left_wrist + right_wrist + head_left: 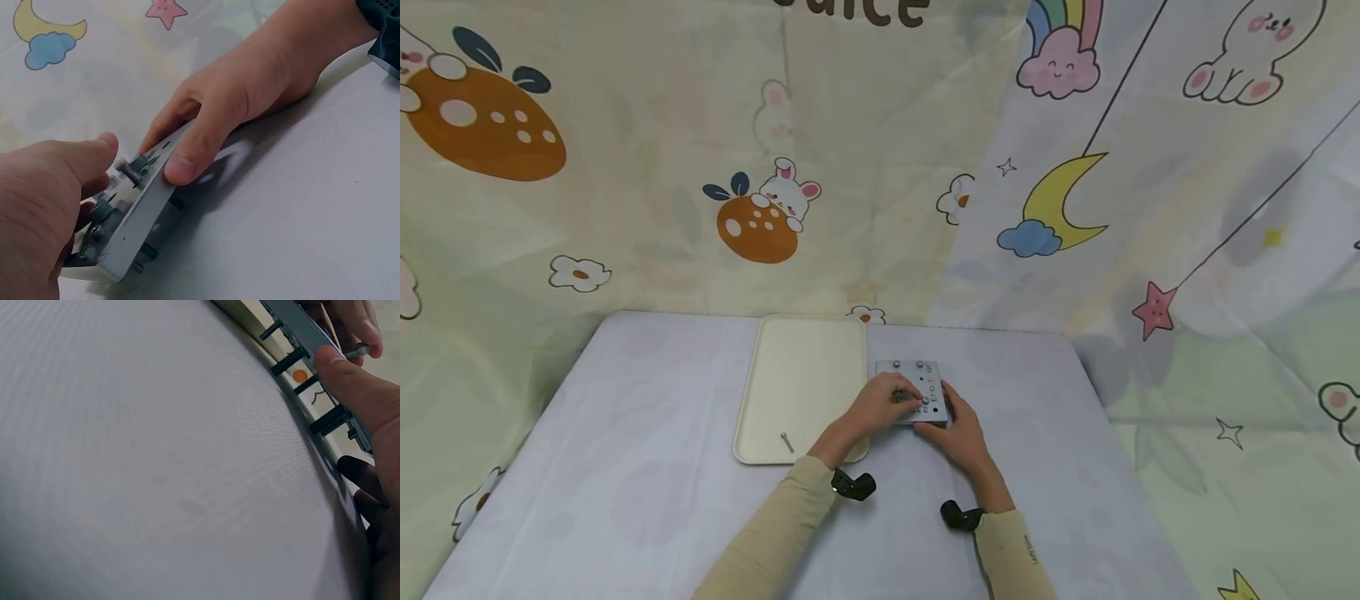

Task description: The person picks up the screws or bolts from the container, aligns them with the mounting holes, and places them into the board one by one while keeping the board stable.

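Observation:
A grey metal plate (931, 377) with holes and several bolts stands at the tray's right side. My right hand (961, 435) grips it by the right end, thumb on the near edge in the left wrist view. Threaded bolt shanks (289, 361) stick out below the plate, which is held tilted in that view. Over the plate's top, my left hand (880, 404) pinches a bolt (357, 351) that stands up from the surface. Its fingertips partly hide the bolt in the head view.
A cream tray (808, 358) lies left of the plate, under my left wrist. One loose bolt (786, 442) rests near its front edge. White cloth covers the table (647, 467), and a printed curtain (880, 167) hangs behind it.

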Demonstrator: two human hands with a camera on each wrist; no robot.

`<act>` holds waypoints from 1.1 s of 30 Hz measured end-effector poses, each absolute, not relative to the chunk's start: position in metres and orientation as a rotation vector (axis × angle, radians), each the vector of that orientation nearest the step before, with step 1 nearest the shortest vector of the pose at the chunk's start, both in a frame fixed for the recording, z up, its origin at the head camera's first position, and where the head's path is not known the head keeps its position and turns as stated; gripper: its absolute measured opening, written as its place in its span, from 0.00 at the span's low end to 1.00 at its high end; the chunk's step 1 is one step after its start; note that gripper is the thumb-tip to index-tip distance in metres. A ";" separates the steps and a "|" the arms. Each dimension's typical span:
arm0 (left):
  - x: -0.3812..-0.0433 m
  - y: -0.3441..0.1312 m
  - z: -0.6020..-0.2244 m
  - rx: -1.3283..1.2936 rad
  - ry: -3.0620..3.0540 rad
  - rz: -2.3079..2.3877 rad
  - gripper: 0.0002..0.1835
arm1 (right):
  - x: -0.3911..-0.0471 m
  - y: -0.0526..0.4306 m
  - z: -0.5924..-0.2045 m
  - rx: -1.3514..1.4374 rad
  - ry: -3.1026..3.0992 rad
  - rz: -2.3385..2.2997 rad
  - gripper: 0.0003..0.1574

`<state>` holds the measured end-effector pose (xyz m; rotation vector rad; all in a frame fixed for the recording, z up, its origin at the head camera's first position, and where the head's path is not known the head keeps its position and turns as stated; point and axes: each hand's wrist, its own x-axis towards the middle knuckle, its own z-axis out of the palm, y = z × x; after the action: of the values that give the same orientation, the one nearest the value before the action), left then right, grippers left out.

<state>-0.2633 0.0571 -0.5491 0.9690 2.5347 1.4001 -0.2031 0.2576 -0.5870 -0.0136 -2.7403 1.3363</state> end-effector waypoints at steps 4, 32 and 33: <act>-0.263 0.048 -0.548 0.992 2.503 1.430 0.07 | -0.204 0.254 -0.588 -0.016 -2.757 1.324 0.68; -0.238 -0.151 -0.542 0.868 2.574 1.286 0.09 | -0.199 0.251 -0.582 -0.097 -2.803 1.351 0.71; -0.238 -0.157 -0.542 0.851 2.586 1.278 0.09 | -0.200 0.250 -0.581 -0.089 -2.801 1.352 0.71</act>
<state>-0.2377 -0.1567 -0.5422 0.8513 2.5861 1.2778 -0.1995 0.2501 -0.5809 -0.0887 -2.8012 1.3521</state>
